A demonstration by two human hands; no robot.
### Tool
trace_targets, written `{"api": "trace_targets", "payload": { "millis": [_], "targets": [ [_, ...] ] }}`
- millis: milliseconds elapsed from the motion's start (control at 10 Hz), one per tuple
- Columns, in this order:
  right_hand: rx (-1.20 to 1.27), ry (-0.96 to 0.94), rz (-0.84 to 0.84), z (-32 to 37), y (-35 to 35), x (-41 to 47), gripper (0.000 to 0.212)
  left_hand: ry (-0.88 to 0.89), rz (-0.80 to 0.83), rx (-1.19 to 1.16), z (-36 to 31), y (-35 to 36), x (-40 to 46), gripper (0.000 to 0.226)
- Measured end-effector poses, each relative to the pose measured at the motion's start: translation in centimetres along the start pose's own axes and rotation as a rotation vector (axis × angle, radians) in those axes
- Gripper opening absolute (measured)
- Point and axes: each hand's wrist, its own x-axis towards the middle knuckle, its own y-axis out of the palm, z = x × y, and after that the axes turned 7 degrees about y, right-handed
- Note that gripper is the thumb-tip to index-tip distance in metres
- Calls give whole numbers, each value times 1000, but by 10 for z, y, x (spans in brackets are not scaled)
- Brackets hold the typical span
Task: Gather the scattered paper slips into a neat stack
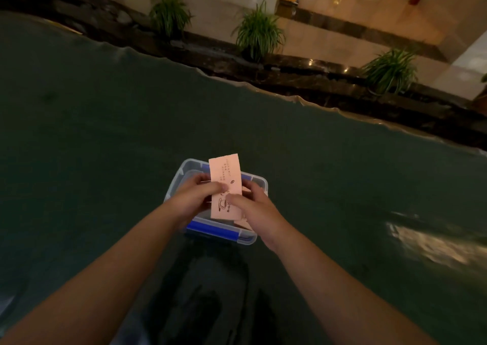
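Left hand [196,196]: closed on the left edge of the slips [226,186], thumb on the printed face, fingers curled behind. Right hand [251,207]: also closed on the slips, thumb on the lower right of the face, fingers behind.

Slips: pink, printed, held upright between the two hands, above the box [218,232]. Only the front face is readable; how many sheets lie behind it I cannot tell. Edges look aligned along top and sides, so my judgement is that squaring-up is well advanced.

Progress, judged: no loose slips visible on the surface [105,139] to the left of the left hand, nor to the right of the right hand. A pink corner [243,223] shows just below the right hand, inside the box; it may be a further slip not yet collected, or part of the held bundle; unclear. Remaining: check the box for strays, tap edges flush, set the stack down.

Surroundings: box is clear plastic with blue clips, directly under both hands, its walls close to the wrists. Dark green surface otherwise bare near the hands. Beyond the far edge, three potted plants [259,34] along a dark ledge, well apart from the hands. Bright glare patch [427,242] on the surface to the right of the right hand.

Obstructions: only the box walls, which could hinder reaching inside. Lighting is dim.
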Motion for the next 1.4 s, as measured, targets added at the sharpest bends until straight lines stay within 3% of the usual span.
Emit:
{"api": "trace_targets", "payload": {
  "millis": [400,700,1000,1100,1200,1400],
  "targets": [
    [21,202,-115,-8,47,66,54,-173,-117,183,22,-15,52,27],
    [-175,328,-174,-2,53,86,43,-208,-171,371,41,-4,66,19],
    [-142,353,-176,-10,51,95,43,-265,-197,536,37,2,70,17],
    [-160,317,-189,-8,48,86,38,-218,-229,583,35,3,64,18],
    [-114,240,-139,-7,29,62,25,-102,-230,685,31,3,44,46],
    [224,117,37,-6,-24,-8,16,153,-161,800,-16,28,-5,46]
  ]
}}
